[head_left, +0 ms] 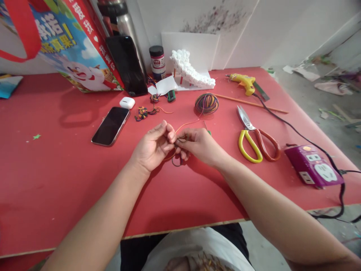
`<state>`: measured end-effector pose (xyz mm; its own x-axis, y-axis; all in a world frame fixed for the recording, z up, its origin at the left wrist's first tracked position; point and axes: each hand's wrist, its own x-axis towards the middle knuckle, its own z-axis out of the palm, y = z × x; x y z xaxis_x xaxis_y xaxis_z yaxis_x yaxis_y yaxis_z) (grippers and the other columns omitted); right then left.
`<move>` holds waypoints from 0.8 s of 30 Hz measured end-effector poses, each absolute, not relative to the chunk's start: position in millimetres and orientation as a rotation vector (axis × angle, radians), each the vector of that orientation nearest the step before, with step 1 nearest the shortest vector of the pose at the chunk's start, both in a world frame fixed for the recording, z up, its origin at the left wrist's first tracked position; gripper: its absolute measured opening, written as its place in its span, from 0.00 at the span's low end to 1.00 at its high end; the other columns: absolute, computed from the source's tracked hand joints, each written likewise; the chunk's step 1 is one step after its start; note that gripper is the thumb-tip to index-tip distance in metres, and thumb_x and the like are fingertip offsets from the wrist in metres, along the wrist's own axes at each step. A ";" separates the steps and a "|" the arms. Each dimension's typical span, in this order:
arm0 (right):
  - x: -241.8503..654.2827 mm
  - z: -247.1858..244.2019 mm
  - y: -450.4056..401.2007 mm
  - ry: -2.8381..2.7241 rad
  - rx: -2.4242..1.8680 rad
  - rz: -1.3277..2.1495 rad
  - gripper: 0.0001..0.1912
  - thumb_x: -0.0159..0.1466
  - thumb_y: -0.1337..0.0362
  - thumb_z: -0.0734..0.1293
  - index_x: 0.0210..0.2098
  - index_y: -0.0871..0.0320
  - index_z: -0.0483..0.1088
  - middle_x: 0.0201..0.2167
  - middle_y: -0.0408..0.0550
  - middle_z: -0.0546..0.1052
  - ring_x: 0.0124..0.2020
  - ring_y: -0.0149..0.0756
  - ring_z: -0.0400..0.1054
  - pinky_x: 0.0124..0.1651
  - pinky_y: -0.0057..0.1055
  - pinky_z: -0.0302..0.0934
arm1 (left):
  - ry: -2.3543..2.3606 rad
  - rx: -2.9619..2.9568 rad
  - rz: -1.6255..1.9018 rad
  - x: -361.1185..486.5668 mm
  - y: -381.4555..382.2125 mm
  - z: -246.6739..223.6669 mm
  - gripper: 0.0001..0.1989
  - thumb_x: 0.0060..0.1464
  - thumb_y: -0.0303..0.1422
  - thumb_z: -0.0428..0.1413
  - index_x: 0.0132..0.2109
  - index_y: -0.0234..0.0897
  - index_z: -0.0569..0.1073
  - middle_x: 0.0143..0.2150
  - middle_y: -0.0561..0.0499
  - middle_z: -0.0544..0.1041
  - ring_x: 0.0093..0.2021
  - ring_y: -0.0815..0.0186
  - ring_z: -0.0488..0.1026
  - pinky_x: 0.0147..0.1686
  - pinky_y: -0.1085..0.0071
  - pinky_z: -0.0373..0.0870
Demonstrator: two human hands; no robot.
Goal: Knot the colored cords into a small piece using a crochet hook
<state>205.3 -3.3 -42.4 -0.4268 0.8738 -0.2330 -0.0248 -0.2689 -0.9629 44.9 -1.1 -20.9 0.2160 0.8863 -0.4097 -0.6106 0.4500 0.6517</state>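
My left hand (156,145) and my right hand (197,145) meet above the middle of the red table, fingertips closed on multicoloured yarn (177,162). Small loops of it hang below the fingers. An orange strand leads from them up to a ball of multicoloured yarn (207,104) just beyond my right hand. Something green, with a thin stick, shows partly behind my right hand. Past my left hand lies a small knotted piece of dark and yellow yarn (142,113) with loose ends. The exact spot where the fingers pinch is partly hidden.
Scissors (249,131), a purple power socket (314,165), a yellow glue gun (244,81) with its cable and a thin wooden stick (251,103) lie right. A phone (111,126) and white earbud case (127,102) lie left. A white model (191,71), jars and bag (81,49) stand behind.
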 end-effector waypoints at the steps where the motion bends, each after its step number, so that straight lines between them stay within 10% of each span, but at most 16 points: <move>1: 204.7 -42.0 -3.9 -1.347 -1.121 1.764 0.08 0.67 0.66 0.70 0.31 0.60 0.71 0.22 0.42 0.77 0.18 0.28 0.72 0.22 0.25 0.69 | 0.850 0.401 1.062 44.4 -1.3 -20.1 0.24 0.72 0.27 0.50 0.25 0.29 0.76 0.21 0.51 0.67 0.21 0.74 0.65 0.15 0.82 0.54; 24: 197.6 -46.9 -10.2 -1.304 -1.066 1.867 0.13 0.65 0.61 0.73 0.29 0.57 0.67 0.23 0.46 0.81 0.26 0.36 0.80 0.33 0.31 0.74 | 0.938 0.350 1.173 44.4 -2.1 -22.1 0.23 0.68 0.27 0.55 0.21 0.33 0.70 0.17 0.58 0.55 0.17 0.75 0.57 0.15 0.80 0.49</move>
